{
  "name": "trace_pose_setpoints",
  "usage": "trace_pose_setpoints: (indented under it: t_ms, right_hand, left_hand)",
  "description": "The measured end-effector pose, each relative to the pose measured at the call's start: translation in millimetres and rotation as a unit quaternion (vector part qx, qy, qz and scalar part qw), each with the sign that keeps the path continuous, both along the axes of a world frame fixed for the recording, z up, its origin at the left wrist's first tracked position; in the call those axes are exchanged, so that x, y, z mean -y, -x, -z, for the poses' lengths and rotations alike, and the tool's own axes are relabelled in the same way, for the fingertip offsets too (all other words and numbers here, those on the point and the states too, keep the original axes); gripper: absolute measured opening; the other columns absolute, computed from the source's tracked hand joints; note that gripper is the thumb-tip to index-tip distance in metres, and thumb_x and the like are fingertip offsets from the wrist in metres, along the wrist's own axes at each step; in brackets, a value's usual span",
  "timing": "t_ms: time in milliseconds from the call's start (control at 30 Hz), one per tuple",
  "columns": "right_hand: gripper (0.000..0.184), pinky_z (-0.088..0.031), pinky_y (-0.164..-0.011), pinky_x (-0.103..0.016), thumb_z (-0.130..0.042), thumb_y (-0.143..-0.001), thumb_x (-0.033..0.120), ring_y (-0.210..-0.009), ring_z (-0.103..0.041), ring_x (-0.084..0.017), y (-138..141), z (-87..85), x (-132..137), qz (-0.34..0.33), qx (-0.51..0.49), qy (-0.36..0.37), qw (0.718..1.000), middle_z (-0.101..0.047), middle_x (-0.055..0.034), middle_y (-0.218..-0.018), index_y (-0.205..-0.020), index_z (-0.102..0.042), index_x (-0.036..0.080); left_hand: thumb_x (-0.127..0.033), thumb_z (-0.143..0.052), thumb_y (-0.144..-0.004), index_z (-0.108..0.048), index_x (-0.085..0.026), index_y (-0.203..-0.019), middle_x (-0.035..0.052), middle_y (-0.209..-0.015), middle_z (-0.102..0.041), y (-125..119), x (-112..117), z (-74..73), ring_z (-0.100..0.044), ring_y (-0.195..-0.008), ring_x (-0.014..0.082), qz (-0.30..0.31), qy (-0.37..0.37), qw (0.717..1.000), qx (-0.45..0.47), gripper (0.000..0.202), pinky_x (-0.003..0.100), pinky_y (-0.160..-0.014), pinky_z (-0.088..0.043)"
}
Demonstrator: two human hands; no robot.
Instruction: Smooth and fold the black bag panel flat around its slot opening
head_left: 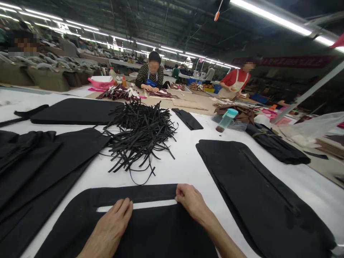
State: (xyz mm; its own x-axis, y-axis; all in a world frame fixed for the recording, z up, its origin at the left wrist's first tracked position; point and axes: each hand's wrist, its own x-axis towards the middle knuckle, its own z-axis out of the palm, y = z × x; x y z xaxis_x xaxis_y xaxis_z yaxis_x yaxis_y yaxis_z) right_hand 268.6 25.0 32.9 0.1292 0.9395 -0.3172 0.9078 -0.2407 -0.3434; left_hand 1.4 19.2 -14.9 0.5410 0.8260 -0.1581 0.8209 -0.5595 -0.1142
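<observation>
Steadying black panel [161, 233] toward near edge of tabletop [185, 161]
Right fingers [181, 191] pinch it; left fingers [125, 207] lie together, grip unclear; best keep slot [153, 204] straight.

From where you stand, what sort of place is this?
Probably a bag workshop: olive-brown bags with pale handles, a tangled heap of thin black strips and a flat black sheet with a long slot suggest it.

We had panel [161, 229] before us on table [185, 157], left hand [114, 218] on it, right hand [189, 197] at far edge. Behind panel lay strip pile [142, 129]; left, cloth [53, 172]; right, panel stack [258, 186]. Bottle [228, 119] was behind stack. Beyond strip pile we faced co-worker [142, 76].
</observation>
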Motion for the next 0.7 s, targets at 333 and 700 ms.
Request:
trace_pose_setpoints:
  t_ms: [333, 700]
  right_hand:
    - [0.023, -0.035, -0.069, -0.028, -0.042, -0.086, 0.011, -0.083, -0.054, -0.018, 2.3, -0.7, 20.0, 0.002, 0.135, -0.129, 0.982, -0.056, -0.0041, -0.101, -0.096, -0.058, 0.023]
    - [0.01, -0.035, -0.072, -0.023, -0.06, -0.08, 0.031, -0.085, -0.055, -0.016, -0.2, -4.7, 2.9, -0.093, -0.022, -0.085, 0.992, -0.062, -0.0001, -0.087, -0.083, -0.062, 0.021]
  left_hand:
    - [0.014, -0.021, -0.07, -0.055, -0.022, -0.12, 0.0055, -0.128, -0.053, 34.2, 12.6, -27.6, -0.049, -0.118, 0.0179, -0.065, -0.014, 0.998, 0.007, 0.071, 0.03, -0.099, -0.043]
    - [0.014, -0.038, -0.068, -0.06, -0.032, -0.112, -0.0028, -0.123, -0.057, 46.4, 21.4, 13.8, -0.048, -0.119, 0.0185, 0.005, -0.193, 0.978, 0.083, 0.067, 0.03, -0.1, -0.043]
